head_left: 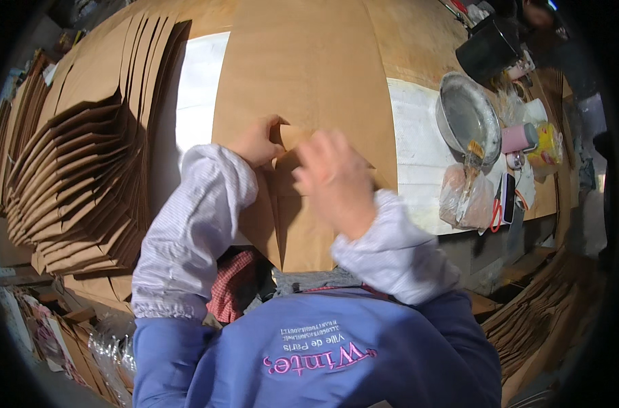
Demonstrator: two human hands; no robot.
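A long brown paper bag (pixel 303 75) lies lengthwise in front of me, its near end partly folded and opened out. My left hand (pixel 258 141) is at the left side of the fold, with thumb and fingers closed on a paper flap. Over the right part of the same fold is my right hand (pixel 333 180), smeared by motion, so its finger position is unclear. Both forearms wear pale sleeve covers. The paper directly beneath the right palm is hidden.
Folded brown paper bags (pixel 78 183) fan out in a stack at left. White sheeting (pixel 415 163) covers the table's right part. There stand a grey basin (pixel 469 119) with a brush (pixel 473 155), a clear plastic bag (pixel 474 204), red-handled scissors (pixel 496 216), a pink cup (pixel 519 138) and a black bucket (pixel 488 53).
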